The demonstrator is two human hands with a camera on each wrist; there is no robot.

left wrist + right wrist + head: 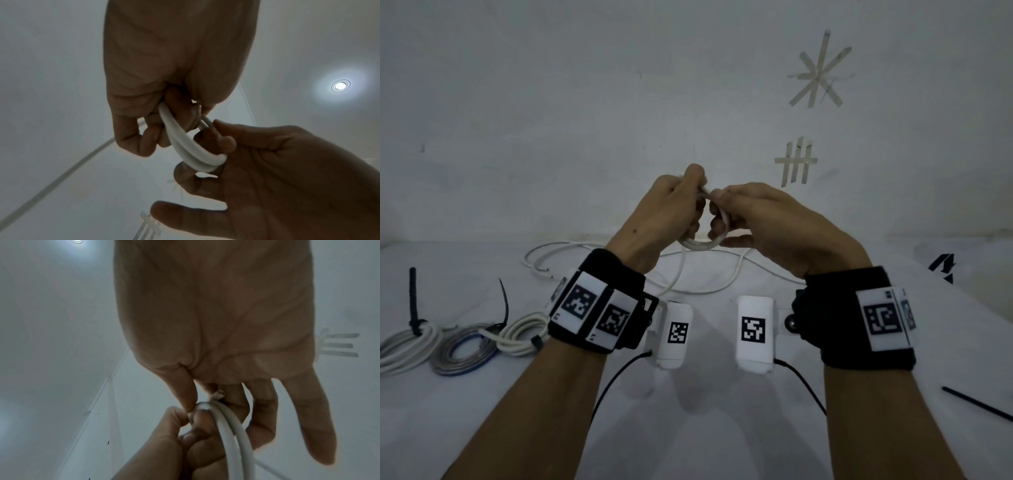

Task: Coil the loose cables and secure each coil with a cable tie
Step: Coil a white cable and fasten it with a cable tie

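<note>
Currently the coiling step is under way on a white cable [700, 244]. The left hand [666, 212] is curled round the first small loops, held up above the tabletop [722, 428] in front of the wall. The right hand [763, 219] pinches the same loops between thumb and forefinger near the cable's end, its remaining fingers extended. The rest of the cable trails down and lies slack across the tabletop behind the wrists.

Three finished coils [462, 346], each already tied, lie at the left of the tabletop. A loose black cable tie [977, 404] lies at the right edge.

Assessment: winding has only begun, and most of the length remains unwound. The next move calls for drawing slack up and laying further turns onto the held loops, keeping the left grip firm so they do not spring open.
</note>
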